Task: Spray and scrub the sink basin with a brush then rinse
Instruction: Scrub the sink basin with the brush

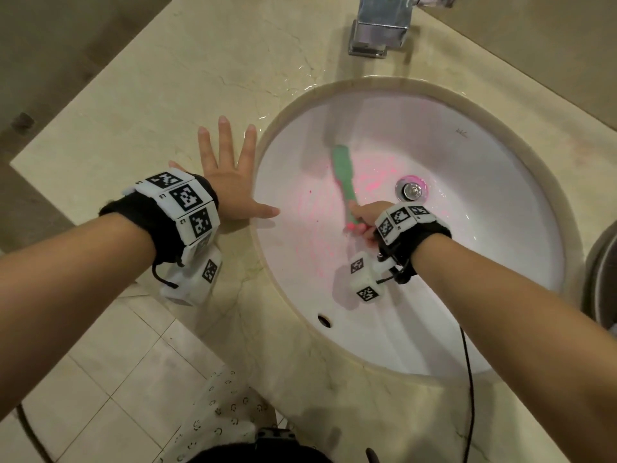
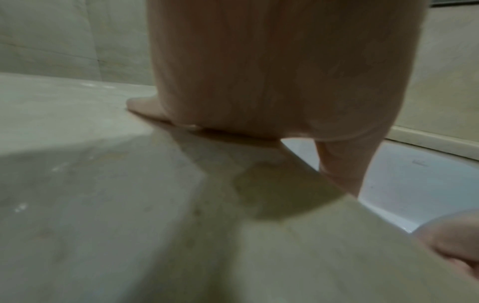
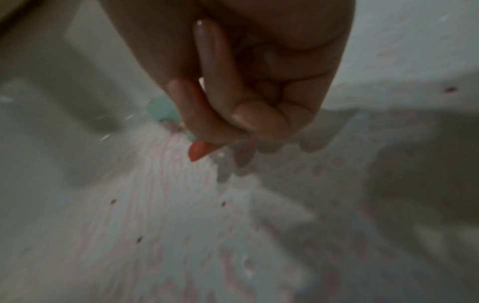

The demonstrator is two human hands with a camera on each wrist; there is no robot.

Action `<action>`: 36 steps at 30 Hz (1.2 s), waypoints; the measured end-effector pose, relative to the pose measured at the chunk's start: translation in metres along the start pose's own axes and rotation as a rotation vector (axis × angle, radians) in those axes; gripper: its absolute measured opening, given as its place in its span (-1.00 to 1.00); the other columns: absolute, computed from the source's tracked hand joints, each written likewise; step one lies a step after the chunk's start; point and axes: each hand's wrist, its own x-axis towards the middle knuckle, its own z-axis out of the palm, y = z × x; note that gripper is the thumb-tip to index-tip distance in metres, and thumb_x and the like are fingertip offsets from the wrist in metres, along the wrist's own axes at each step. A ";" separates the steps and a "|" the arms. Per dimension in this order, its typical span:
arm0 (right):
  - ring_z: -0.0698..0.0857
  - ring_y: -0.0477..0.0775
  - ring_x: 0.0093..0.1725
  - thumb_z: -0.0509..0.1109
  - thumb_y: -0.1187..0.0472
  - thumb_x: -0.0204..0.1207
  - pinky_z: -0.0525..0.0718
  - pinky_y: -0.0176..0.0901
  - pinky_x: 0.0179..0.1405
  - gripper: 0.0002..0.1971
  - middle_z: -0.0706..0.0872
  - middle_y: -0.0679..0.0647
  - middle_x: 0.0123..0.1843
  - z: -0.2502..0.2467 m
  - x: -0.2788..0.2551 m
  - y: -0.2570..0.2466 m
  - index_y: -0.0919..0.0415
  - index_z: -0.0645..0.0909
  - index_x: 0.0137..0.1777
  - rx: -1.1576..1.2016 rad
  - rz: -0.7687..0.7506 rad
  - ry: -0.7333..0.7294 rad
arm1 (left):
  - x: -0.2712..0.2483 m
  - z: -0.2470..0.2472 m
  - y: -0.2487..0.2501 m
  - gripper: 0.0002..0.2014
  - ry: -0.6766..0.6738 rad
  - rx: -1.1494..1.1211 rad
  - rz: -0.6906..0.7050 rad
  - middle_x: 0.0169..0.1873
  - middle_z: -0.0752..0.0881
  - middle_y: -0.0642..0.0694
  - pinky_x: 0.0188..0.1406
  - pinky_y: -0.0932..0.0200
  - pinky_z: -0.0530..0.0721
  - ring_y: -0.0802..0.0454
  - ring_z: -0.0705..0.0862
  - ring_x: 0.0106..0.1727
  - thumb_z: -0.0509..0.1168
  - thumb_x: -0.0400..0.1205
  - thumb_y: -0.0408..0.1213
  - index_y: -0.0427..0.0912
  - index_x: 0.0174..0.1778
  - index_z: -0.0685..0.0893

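Note:
A white oval sink basin is streaked with pink cleaner, thickest left of the chrome drain. My right hand grips the lower end of a green brush with an orange tip; its blurred head lies against the basin's left inner wall. In the right wrist view my curled fingers wrap the brush, mostly hiding it. My left hand rests flat on the beige marble counter, fingers spread, thumb reaching over the sink's rim. The left wrist view shows the left hand's palm pressed to the counter.
A chrome faucet stands behind the basin, with water pooled on the counter near it. An overflow hole sits in the basin's near wall. A dark round object stands at the right edge. Tiled floor lies below left.

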 end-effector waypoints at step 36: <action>0.60 0.03 -0.34 0.33 -0.37 0.35 0.58 -0.16 -0.08 -0.52 0.62 0.01 -0.35 -0.053 -0.002 0.030 0.06 0.53 -0.39 -1.048 0.004 0.040 | 0.000 0.000 0.001 0.23 0.009 0.007 -0.007 0.46 -0.67 -0.09 0.32 -0.65 -0.16 -0.27 -0.56 0.53 0.33 0.38 0.35 0.13 0.49 -0.60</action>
